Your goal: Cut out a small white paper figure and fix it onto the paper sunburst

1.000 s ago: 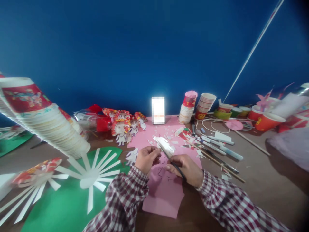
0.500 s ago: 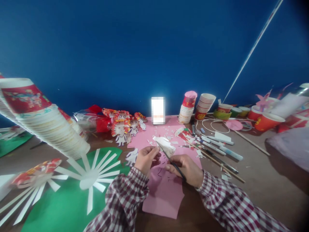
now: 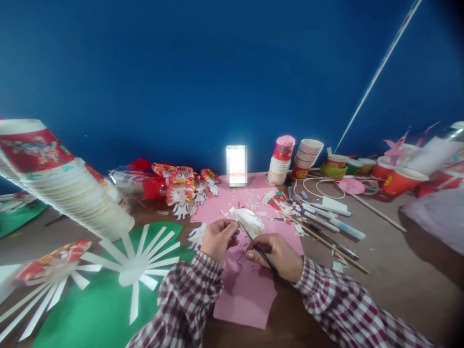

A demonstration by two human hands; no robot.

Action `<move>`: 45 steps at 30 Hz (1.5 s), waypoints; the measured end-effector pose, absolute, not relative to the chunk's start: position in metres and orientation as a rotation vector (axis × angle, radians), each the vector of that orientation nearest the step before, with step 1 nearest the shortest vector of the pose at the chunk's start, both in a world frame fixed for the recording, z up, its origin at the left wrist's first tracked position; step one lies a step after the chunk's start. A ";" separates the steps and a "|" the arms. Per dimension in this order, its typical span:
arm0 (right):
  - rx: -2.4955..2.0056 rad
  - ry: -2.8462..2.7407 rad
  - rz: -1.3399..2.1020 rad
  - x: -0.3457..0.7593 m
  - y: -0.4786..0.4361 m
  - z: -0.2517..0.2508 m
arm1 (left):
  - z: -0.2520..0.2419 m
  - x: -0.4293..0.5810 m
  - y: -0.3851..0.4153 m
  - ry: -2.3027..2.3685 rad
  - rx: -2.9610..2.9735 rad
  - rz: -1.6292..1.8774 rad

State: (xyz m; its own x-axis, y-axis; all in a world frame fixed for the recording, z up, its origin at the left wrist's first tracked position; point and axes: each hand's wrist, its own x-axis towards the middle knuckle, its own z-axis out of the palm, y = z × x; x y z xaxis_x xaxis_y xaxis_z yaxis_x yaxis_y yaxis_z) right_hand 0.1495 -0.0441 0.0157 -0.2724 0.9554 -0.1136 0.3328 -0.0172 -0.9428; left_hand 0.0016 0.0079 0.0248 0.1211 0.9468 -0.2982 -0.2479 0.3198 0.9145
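My left hand (image 3: 216,238) pinches the near edge of a small white paper cutout (image 3: 249,219) and holds it up over a pink paper sheet (image 3: 246,290). My right hand (image 3: 277,255) is closed around dark-handled scissors (image 3: 258,244), whose blades point up and left into the cutout. Both wrists wear plaid sleeves. Small paper scraps lie on the pink sheet just beyond the hands.
A tilted stack of paper cups (image 3: 61,186) looms at the left over a green sheet (image 3: 94,309) with a white sunburst cutout (image 3: 136,266). Paper dolls (image 3: 183,188) lie behind. Pens (image 3: 326,220), sticks, cup stacks (image 3: 295,159) and bowls crowd the right. A blue wall stands behind.
The cutout has turned slightly in my left hand and the scissors have edged along it. Both hands stay in about the same place.
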 end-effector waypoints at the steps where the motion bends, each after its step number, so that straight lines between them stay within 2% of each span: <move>1: -1.362 -1.647 1.295 0.149 -0.044 0.015 | 0.025 0.002 0.007 1.091 0.824 1.034; 5: -1.431 -1.628 1.198 0.146 -0.048 0.010 | 0.025 0.001 0.006 1.066 0.798 1.041; 12: -1.586 -1.813 0.678 0.146 -0.050 0.016 | 0.026 0.004 0.005 1.054 0.746 1.042; 18: -1.546 -1.850 0.772 0.150 -0.051 0.021 | 0.026 0.004 0.005 1.052 0.760 1.041; 45: -1.546 -1.920 0.691 0.151 -0.053 0.040 | 0.029 0.004 0.005 1.073 0.761 1.032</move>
State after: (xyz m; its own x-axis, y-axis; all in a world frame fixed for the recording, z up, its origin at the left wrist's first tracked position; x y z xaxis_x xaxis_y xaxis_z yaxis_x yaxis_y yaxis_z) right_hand 0.1509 -0.0529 0.0403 -0.1667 0.9796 0.1126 0.6829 0.1971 -0.7034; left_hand 0.0039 0.0047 0.0293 0.1272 0.9358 -0.3289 -0.2922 0.3522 0.8891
